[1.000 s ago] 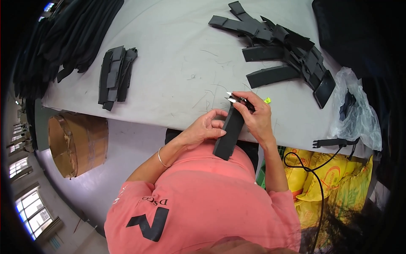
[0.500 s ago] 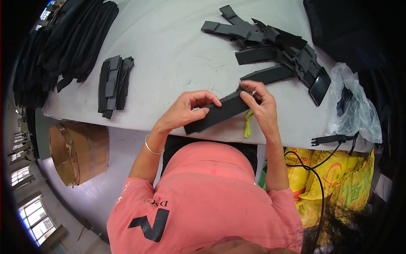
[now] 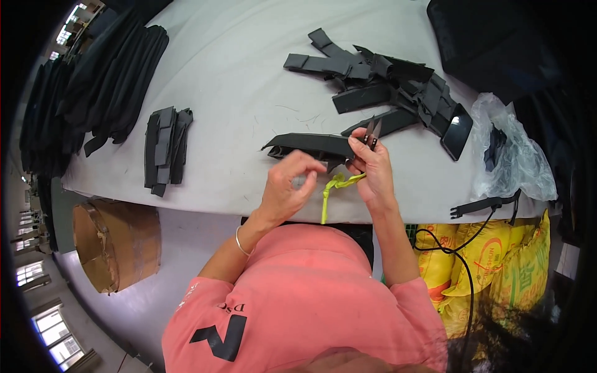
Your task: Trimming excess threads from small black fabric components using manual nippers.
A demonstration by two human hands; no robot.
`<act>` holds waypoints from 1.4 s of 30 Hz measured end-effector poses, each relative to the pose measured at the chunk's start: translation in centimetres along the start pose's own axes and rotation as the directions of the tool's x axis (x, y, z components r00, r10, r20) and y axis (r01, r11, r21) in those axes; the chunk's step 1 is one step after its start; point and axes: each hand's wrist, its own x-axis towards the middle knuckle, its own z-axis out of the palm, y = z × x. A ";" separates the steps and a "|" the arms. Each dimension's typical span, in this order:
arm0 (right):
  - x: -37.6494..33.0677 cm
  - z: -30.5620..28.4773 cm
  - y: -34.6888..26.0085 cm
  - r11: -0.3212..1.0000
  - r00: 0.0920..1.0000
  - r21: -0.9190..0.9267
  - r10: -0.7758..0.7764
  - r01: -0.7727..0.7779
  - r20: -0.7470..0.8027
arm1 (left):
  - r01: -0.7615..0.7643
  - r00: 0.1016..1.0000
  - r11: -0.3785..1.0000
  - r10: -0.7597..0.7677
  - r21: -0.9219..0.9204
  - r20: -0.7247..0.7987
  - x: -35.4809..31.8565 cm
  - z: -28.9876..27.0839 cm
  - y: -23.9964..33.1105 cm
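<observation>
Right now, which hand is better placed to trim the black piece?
Probably the right hand: it holds the snips and pinches the black piece. The left hand is empty beside it.

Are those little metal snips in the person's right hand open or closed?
Open. The small metal snips held in the right hand show two blade tips spread apart in a narrow V above the long black fabric piece.
</observation>
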 end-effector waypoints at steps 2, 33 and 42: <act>0.2 0.1 0.1 0.999 1.000 0.030 -0.020 0.019 0.007 | 0.065 0.994 0.997 -0.061 -0.042 0.086 -0.9 0.5 -0.3; -0.8 2.5 1.5 0.693 0.843 -0.480 -0.458 0.538 0.283 | 0.656 0.752 0.645 -0.513 -0.393 0.413 0.2 -1.9 -0.5; -1.1 3.6 -1.5 0.977 0.962 -0.091 -0.169 0.192 0.216 | -0.185 0.963 0.900 0.086 0.394 0.255 0.8 -5.3 4.0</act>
